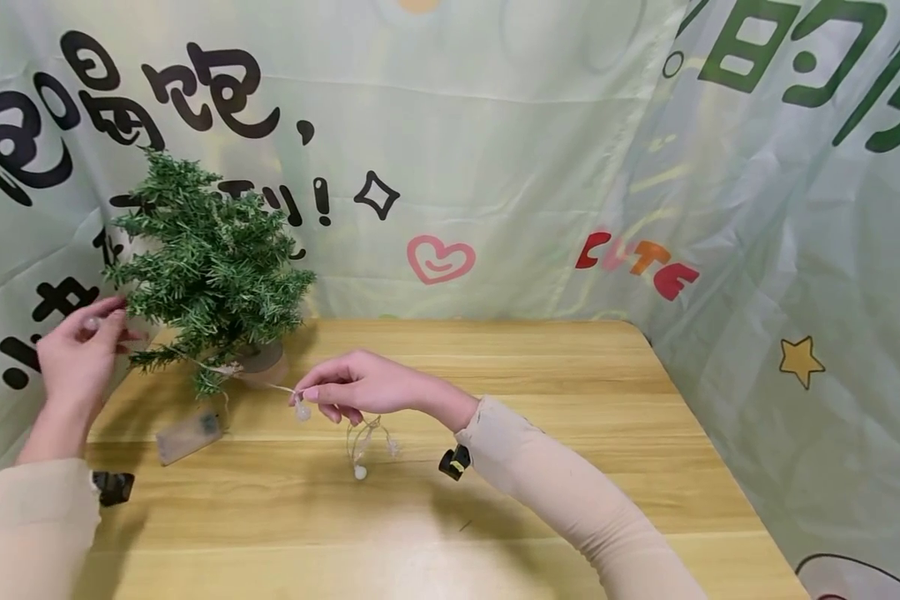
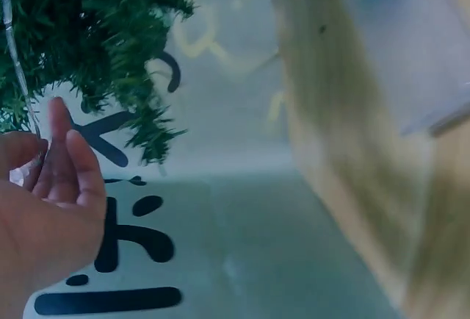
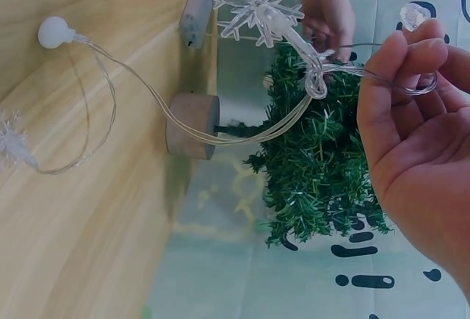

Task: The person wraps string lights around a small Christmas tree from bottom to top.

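Note:
A small artificial Christmas tree (image 1: 213,267) stands on a round wooden base (image 3: 194,124) at the table's back left. At the tree's left side my left hand (image 1: 82,354) pinches the clear wire of a string of fairy lights, close to the branches. My right hand (image 1: 367,385), in front and to the right of the tree, pinches the same string between thumb and fingertips, beside a clear bulb (image 1: 302,411). Past this hand the string hangs in loops, with a snowflake light (image 3: 257,10) and a white ball light (image 3: 55,32) showing in the right wrist view.
A frosted battery box (image 1: 189,435) lies on the wooden table (image 1: 570,392) in front of the tree. Printed cloth (image 1: 510,167) hangs close behind the table and along both sides. Small dark cameras (image 1: 455,461) sit at both wrists.

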